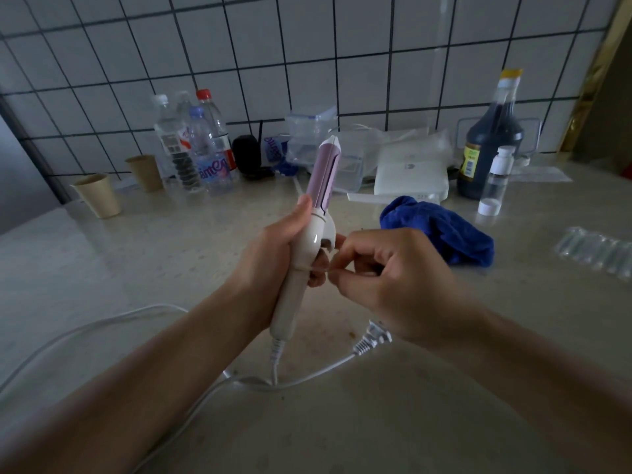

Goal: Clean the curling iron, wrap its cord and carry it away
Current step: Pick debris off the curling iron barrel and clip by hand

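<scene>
Where the cord (274, 369) runs off the left edge, I lose it; my left hand (273, 244) grips the curling iron (309, 234) upright above the bench (410, 405), and my right hand (393, 278) pinches a thin strand (316, 268), too blurred to name.

Both hands meet at the curling iron (312, 236), held upright.
The left hand (273, 244) wraps the curling iron's handle from its left, thumb (302, 208) pointing up along the body. The right hand (393, 278), just right of the handle, curls its fingers and pinches a thin band (316, 268) looped round it. The bare left forearm (143, 367) and right forearm (533, 357) reach in from below the curling iron.
</scene>
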{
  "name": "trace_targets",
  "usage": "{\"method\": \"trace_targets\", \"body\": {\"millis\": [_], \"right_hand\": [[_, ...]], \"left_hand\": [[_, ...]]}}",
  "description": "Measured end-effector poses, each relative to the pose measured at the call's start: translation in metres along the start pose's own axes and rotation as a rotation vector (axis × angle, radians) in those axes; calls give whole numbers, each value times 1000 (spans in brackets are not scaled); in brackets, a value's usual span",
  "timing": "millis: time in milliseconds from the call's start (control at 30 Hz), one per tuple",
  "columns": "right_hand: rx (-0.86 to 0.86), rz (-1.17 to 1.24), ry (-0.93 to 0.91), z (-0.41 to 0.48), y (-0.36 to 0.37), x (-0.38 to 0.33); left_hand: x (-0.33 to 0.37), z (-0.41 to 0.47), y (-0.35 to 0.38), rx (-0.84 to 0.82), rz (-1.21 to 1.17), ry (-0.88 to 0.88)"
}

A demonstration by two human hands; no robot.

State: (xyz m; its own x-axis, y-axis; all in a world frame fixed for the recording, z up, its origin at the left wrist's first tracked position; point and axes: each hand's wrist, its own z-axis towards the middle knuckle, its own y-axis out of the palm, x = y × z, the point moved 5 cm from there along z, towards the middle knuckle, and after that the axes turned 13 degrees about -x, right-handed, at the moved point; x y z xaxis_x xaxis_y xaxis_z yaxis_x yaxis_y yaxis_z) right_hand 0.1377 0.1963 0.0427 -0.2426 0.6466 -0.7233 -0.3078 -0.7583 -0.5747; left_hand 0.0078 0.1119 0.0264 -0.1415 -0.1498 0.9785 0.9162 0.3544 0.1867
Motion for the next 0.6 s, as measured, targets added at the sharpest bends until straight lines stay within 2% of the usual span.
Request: {"method": "trace_targets", "body": {"millis": [133,233,433,600], "right_hand": [[112,-40,5,0,-15,4],[188,-55,4,2,-31,7],[92,-49,-28,0,-14,3],[183,-84,36,1,-29,8]], "left_hand": [[-1,2,-4,28,84,-26],[-1,1,0,-33,154,-65],[-1,0,2,67,52,-46],[3,0,6,18,45,-56]]}}
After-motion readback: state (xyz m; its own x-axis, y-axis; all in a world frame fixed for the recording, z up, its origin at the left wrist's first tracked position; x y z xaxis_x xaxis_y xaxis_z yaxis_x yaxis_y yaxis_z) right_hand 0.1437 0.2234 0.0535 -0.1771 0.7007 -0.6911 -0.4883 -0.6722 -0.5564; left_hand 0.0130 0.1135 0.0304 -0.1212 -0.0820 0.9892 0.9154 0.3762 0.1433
